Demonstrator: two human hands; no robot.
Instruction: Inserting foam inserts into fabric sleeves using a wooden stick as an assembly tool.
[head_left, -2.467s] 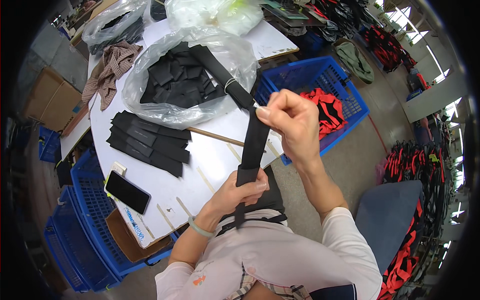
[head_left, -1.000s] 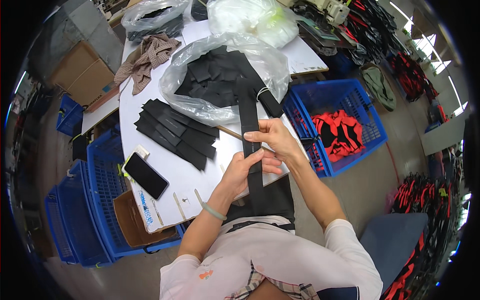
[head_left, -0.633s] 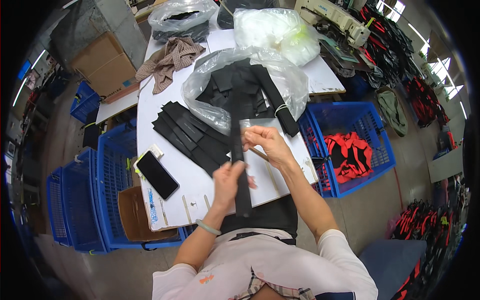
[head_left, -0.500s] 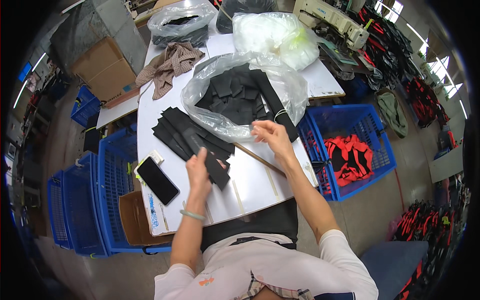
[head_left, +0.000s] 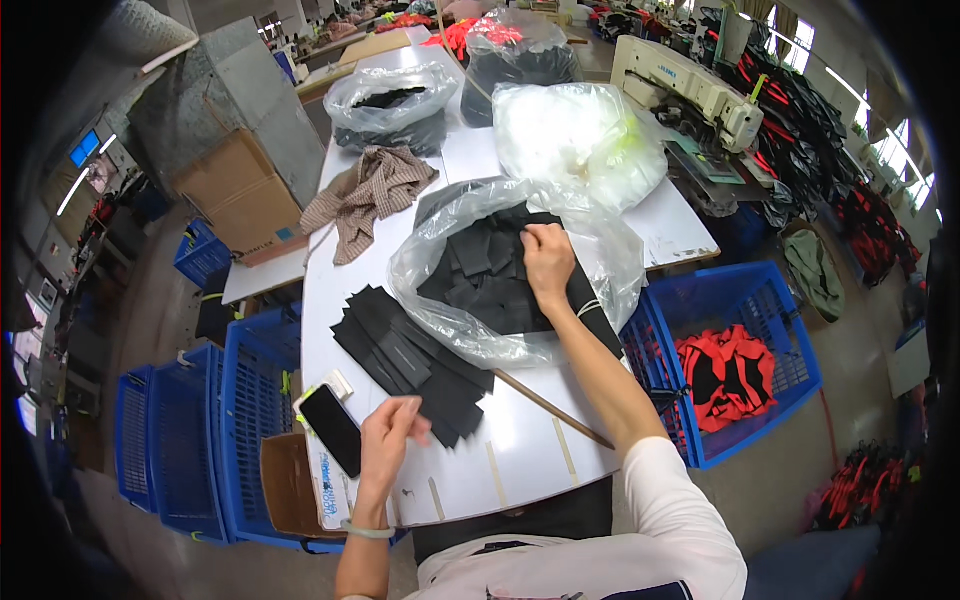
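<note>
My right hand [head_left: 548, 265] reaches over a clear plastic bag [head_left: 520, 350] full of small black fabric pieces [head_left: 485, 265]. Its fingers are closed against the black material at the bag's right side; whatever they pinch is hidden. A longer black strip or roll [head_left: 590, 310] with a pale tie lies under that wrist. My left hand [head_left: 385, 445] hovers by the table's near edge, fingers loosely bent, slightly blurred, with nothing seen in them. Just beyond it, black fabric strips [head_left: 405, 350] lie fanned out on the white table [head_left: 520, 450]. Left of that hand is a black-screened phone [head_left: 333, 425].
A wooden stick [head_left: 550, 405] lies across the table front. Farther back are a checked cloth [head_left: 370, 195], more plastic bags [head_left: 575, 140] and a sewing machine [head_left: 690, 85]. Blue crates flank the table; the right crate [head_left: 745, 430] holds red-and-black pieces. A cardboard box [head_left: 290, 485] stands at left.
My right hand has moved forward from the bag's near edge to over the black pieces. My left hand has let go of a black strip and drawn back. The view has tilted up.
</note>
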